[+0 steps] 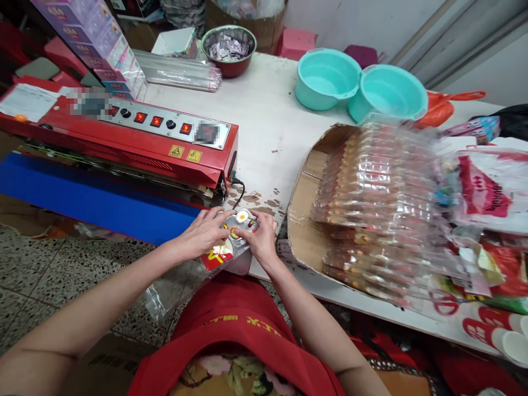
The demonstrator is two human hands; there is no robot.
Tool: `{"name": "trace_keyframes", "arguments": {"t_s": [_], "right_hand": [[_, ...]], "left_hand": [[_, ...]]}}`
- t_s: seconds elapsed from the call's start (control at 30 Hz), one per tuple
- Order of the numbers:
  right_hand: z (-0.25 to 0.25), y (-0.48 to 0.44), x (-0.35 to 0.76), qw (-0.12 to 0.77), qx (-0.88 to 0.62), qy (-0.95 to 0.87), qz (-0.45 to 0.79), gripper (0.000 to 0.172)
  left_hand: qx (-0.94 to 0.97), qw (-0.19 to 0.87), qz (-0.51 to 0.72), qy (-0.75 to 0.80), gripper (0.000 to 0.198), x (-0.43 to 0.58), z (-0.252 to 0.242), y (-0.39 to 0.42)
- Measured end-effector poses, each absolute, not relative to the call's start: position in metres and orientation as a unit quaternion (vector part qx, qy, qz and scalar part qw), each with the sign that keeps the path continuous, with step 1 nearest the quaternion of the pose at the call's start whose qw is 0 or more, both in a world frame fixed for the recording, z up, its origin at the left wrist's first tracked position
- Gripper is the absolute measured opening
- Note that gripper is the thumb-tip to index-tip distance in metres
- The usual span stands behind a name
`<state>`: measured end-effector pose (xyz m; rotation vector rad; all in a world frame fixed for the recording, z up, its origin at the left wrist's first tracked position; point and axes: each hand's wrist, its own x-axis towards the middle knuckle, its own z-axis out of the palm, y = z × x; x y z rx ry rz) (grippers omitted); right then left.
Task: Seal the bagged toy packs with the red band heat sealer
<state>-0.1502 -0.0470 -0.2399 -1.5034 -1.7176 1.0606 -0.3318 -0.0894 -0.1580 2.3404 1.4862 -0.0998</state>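
At the table's front edge, both hands are on a clear plastic tray (240,242) of small food-shaped pieces, one like a fried egg (242,216). My left hand (209,232) grips its left side, fingers on the rim. My right hand (263,235) closes round the right side, with the thumb pressed near the pieces. A red card with yellow and white print (216,256) shows under my left hand. Loose clear plastic film (169,286) hangs down to the left; whether it wraps the tray, I cannot tell.
To the left stands a red sealing machine (144,148) with a blue belt (94,195). A cardboard box (303,220) at right holds several clear packs (371,192). Behind are two turquoise basins (325,77), a metal bowl of sachets (229,48) and stacked purple boxes (88,38).
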Motion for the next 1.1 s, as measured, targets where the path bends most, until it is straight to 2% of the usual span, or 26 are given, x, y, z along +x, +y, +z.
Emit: {"name": "trace_keyframes", "arguments": {"t_s": [0.2,0.4,0.53,0.67,0.73,0.87,1.0,1.1], "right_hand": [[-0.241,-0.044,-0.145,0.318,-0.527,-0.683,0.394,0.055],[-0.237,-0.046,-0.142,0.327,-0.448,-0.701,0.449,0.048],[-0.231,-0.042,-0.141,0.280,-0.389,-0.710,0.516,0.047],[-0.223,-0.029,-0.136,0.265,-0.365,-0.638,0.624,0.039],[-0.220,-0.024,-0.135,0.260,-0.379,-0.571,0.681,0.033],[-0.215,-0.022,-0.139,0.256,-0.397,-0.465,0.749,0.029],[-0.214,-0.024,-0.145,0.267,-0.430,-0.447,0.738,0.029],[-0.215,-0.024,-0.150,0.272,-0.466,-0.452,0.711,0.033]], "left_hand": [[0.823,0.170,0.015,0.541,0.014,-0.327,-0.158,-0.079],[0.799,0.167,0.090,0.571,0.012,-0.312,-0.161,-0.068],[0.768,0.196,0.162,0.588,0.014,-0.313,-0.160,-0.059],[0.711,0.273,0.256,0.595,0.014,-0.315,-0.163,-0.059],[0.639,0.317,0.313,0.626,0.011,-0.316,-0.168,-0.063],[0.360,0.441,0.415,0.710,0.050,-0.319,-0.177,-0.074],[0.162,0.582,0.441,0.664,0.041,-0.322,-0.180,-0.076],[0.123,0.558,0.476,0.669,0.039,-0.322,-0.184,-0.072]]}}
